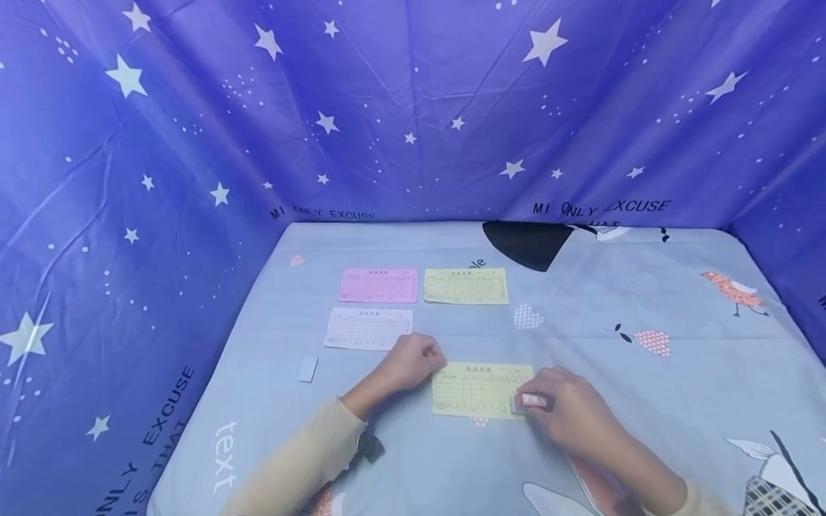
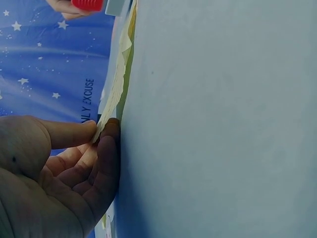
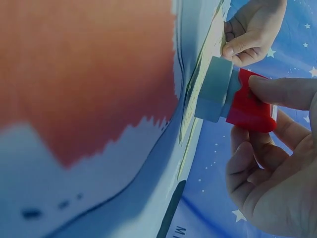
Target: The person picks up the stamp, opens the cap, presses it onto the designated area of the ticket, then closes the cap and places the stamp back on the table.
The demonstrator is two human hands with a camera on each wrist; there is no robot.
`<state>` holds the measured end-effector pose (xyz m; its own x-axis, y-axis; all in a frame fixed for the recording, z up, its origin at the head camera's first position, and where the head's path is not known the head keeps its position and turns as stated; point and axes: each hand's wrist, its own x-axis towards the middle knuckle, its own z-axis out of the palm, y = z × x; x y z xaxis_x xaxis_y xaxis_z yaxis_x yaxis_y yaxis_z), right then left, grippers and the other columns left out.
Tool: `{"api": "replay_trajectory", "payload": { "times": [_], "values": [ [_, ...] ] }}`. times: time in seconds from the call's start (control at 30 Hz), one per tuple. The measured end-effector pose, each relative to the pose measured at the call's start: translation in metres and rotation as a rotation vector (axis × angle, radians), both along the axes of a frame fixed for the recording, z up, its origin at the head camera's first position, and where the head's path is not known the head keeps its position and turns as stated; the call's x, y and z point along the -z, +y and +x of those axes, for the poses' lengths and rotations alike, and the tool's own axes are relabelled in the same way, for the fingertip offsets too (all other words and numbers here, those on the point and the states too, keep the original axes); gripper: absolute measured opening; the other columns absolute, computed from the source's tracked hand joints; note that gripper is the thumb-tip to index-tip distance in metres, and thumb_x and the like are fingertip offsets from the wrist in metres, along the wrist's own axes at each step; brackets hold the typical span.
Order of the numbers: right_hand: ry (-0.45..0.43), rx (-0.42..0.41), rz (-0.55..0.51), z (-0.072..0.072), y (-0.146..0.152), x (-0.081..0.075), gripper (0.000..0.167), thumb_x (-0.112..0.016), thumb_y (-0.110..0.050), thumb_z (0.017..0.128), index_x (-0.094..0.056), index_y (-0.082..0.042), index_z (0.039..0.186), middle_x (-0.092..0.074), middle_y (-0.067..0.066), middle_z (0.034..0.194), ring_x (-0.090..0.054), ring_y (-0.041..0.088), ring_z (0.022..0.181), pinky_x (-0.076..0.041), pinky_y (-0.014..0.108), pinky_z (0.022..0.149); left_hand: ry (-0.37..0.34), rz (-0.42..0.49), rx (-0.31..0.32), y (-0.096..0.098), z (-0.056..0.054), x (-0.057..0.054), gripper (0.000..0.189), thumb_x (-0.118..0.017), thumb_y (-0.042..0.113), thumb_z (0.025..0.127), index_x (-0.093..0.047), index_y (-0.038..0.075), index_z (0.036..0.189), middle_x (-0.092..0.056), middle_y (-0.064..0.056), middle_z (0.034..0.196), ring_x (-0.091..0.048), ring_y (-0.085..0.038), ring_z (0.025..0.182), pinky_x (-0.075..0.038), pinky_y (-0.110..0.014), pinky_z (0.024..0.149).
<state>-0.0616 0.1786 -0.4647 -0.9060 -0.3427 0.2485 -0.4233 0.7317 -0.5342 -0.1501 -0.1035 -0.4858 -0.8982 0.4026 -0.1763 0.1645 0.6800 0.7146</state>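
Note:
My right hand [image 1: 571, 405] grips a red-handled stamp [image 3: 250, 101] with a grey base. In the head view the stamp is over the lower right corner of a yellow printed slip [image 1: 477, 390]. Its base faces the paper; whether it touches is hard to tell. With thumb and fingers my left hand [image 2: 69, 173] pinches the slip's left edge, near its upper corner. In the right wrist view the slip [image 3: 205, 59] appears edge-on, slightly lifted from the cloth.
Behind lie a pink slip [image 1: 379, 285], another yellow slip [image 1: 466, 287] and a white slip [image 1: 361, 328], the last close to my left hand. A small pale rectangular piece [image 1: 307, 369] sits at left. Blue star-printed curtains [image 1: 413, 107] surround the cloth-covered table [image 1: 645, 287].

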Motion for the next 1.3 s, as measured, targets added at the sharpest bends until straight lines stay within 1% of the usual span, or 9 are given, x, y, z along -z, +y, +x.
{"api": "replay_trajectory", "payload": {
  "times": [0.17,0.4,0.73,1.07,1.3],
  "values": [
    [-0.012,0.000,0.012,0.0002,-0.0002,0.0009,0.038,-0.088,-0.001,0.067,-0.074,-0.032,0.084,-0.059,-0.027,0.083,-0.053,0.001,0.079,-0.049,0.029,0.071,0.006,-0.002,-0.007,-0.0001,0.0003,0.0001,0.012,-0.068,0.012,0.091,-0.070,0.014,0.079,-0.063,0.008,0.070,-0.060,-0.009,0.064,-0.050,-0.025,0.061],
    [-0.008,-0.002,0.013,0.0005,0.0000,0.0032,0.039,-0.088,0.000,0.065,-0.074,-0.032,0.083,-0.058,-0.027,0.082,-0.052,0.000,0.078,-0.048,0.028,0.070,0.018,-0.005,-0.007,0.0001,-0.0006,0.0018,0.014,-0.067,0.013,0.091,-0.069,0.015,0.077,-0.063,0.008,0.069,-0.060,-0.009,0.064,-0.050,-0.025,0.062],
    [-0.017,-0.002,0.042,0.0002,0.0007,0.0051,0.040,-0.088,-0.002,0.065,-0.073,-0.034,0.083,-0.061,-0.026,0.084,-0.054,0.001,0.080,-0.050,0.030,0.072,0.014,0.002,-0.010,-0.0002,-0.0017,0.0027,0.016,-0.068,0.013,0.092,-0.068,0.015,0.077,-0.062,0.007,0.067,-0.059,-0.009,0.062,-0.049,-0.025,0.060],
    [-0.023,-0.002,0.048,0.0000,-0.0006,0.0060,0.037,-0.087,-0.002,0.064,-0.074,-0.032,0.082,-0.063,-0.023,0.085,-0.055,0.002,0.080,-0.050,0.030,0.072,0.023,0.003,-0.011,0.0002,-0.0025,0.0038,0.014,-0.069,0.012,0.091,-0.069,0.015,0.077,-0.063,0.008,0.069,-0.060,-0.009,0.066,-0.051,-0.025,0.064],
    [-0.065,0.014,0.062,0.0008,-0.0024,0.0031,0.036,-0.087,-0.002,0.066,-0.075,-0.031,0.083,-0.063,-0.022,0.086,-0.055,0.003,0.080,-0.050,0.031,0.072,0.004,0.002,-0.020,-0.0004,-0.0018,0.0029,0.012,-0.069,0.015,0.092,-0.070,0.015,0.080,-0.064,0.008,0.070,-0.061,-0.009,0.066,-0.052,-0.026,0.065]
  ]
}}
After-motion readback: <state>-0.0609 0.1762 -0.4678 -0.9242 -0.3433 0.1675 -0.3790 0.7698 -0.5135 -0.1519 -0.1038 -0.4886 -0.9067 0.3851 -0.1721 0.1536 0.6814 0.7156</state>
